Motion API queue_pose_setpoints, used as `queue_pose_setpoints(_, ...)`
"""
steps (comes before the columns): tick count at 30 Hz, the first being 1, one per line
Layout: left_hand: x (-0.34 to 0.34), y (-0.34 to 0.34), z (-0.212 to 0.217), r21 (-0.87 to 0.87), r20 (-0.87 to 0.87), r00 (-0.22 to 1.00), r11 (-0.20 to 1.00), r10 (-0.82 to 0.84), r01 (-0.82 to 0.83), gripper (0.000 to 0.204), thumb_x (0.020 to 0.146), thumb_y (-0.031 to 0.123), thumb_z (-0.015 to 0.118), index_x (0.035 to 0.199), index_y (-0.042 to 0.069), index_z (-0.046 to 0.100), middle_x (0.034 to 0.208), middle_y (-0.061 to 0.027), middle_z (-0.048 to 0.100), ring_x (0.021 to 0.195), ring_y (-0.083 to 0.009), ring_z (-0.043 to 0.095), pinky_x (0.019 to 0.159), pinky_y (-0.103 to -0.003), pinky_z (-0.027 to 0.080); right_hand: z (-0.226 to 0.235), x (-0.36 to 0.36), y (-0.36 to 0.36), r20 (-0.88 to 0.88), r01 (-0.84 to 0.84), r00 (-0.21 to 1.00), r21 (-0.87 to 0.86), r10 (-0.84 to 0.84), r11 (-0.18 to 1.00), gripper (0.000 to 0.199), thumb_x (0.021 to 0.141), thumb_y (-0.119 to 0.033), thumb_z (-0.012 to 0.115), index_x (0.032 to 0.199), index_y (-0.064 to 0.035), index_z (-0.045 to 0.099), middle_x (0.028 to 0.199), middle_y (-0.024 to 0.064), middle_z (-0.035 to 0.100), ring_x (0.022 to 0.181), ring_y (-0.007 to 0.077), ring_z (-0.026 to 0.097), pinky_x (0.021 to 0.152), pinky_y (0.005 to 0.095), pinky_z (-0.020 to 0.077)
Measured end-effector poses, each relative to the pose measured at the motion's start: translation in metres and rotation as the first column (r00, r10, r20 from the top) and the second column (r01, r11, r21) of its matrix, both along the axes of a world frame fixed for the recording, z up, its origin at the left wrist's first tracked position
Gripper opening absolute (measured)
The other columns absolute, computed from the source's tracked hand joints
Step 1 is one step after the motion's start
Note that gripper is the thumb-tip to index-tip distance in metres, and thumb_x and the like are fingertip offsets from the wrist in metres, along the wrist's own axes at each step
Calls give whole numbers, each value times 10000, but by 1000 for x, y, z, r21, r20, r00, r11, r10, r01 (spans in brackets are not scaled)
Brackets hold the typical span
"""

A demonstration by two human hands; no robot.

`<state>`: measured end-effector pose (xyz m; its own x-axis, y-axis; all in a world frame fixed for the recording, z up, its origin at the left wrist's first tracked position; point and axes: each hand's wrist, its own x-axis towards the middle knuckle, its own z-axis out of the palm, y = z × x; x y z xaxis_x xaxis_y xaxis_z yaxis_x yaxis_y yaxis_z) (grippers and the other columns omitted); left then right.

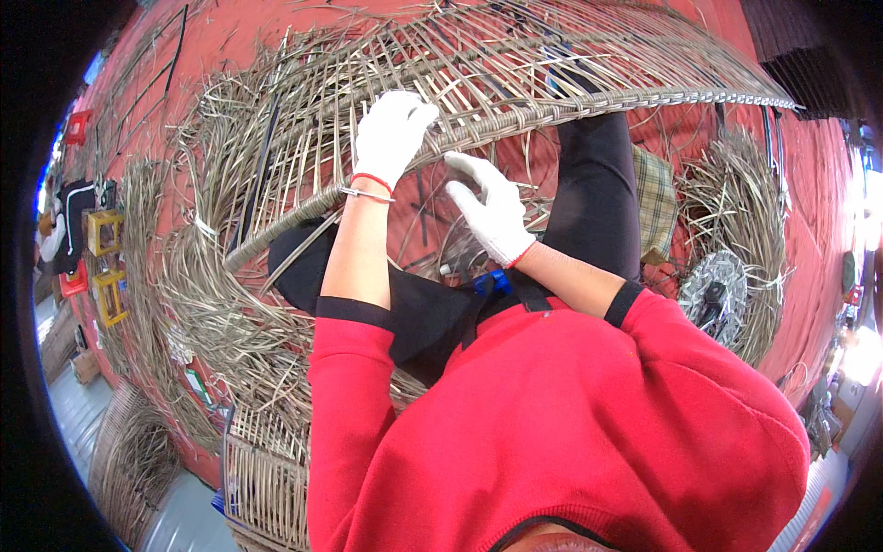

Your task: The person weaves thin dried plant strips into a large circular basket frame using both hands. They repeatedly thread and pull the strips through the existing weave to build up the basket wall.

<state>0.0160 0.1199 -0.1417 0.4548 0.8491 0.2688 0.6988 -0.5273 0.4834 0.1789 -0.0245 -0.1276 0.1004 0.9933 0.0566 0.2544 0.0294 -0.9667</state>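
Note:
A large curved wicker panel [515, 118] lies across my legs, with open strands fanning away from its thick wrapped rim. My left hand [395, 133], in a white knit glove, is closed on the panel at this rim, its fingers bent over the strands. Just below the rim, my right hand [492, 210], also white-gloved, has its thumb and fingers apart. Nothing shows between them, and the index fingertip is close to the rim. Whether the left fingers pinch a single strand is hidden.
Long loose wicker strands [239, 340] are heaped at my left, with another bundle [736, 198] at my right. A plaid cloth [653, 207] lies beside my right leg. Yellow frames [106, 232] stand far left on the red floor sheet [230, 37]. Another woven piece [267, 469] is at lower left.

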Motion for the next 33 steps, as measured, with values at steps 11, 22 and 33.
queue_pose_setpoints(11, 3, 3, -8, -252, 69, 996, 967, 58, -38, 368, 968, 423, 605, 1132, 112, 713, 1173, -146, 671, 1131, -329, 630, 984, -427, 501, 1, -4, 8, 21, 9, 1000, 3, -9, 1000, 352, 918, -161, 689, 1253, -54, 699, 1192, 155, 718, 1094, 277, 708, 968, 370, 546)
queue_pose_setpoints(22, 8, -7, 11, -178, 175, 972, 976, 158, -126, 373, 940, 448, 654, 858, 91, 725, 904, -144, 660, 916, -342, 640, 827, -446, 505, 20, 24, 25, 145, -155, 978, 25, 150, 988, 291, 943, -197, 651, 1201, -79, 714, 1126, 123, 748, 1037, 276, 725, 928, 355, 553)
queue_pose_setpoints(33, -39, -35, 99, -128, -94, 952, 952, -290, 277, 342, 820, 340, 806, 682, 57, 674, 801, -73, 644, 763, -274, 627, 717, -415, 485, 44, 105, 99, 809, -539, 556, 177, 190, 823, 706, 780, -394, 826, 1406, -170, 589, 1260, 86, 658, 1208, 291, 599, 1055, 444, 441)
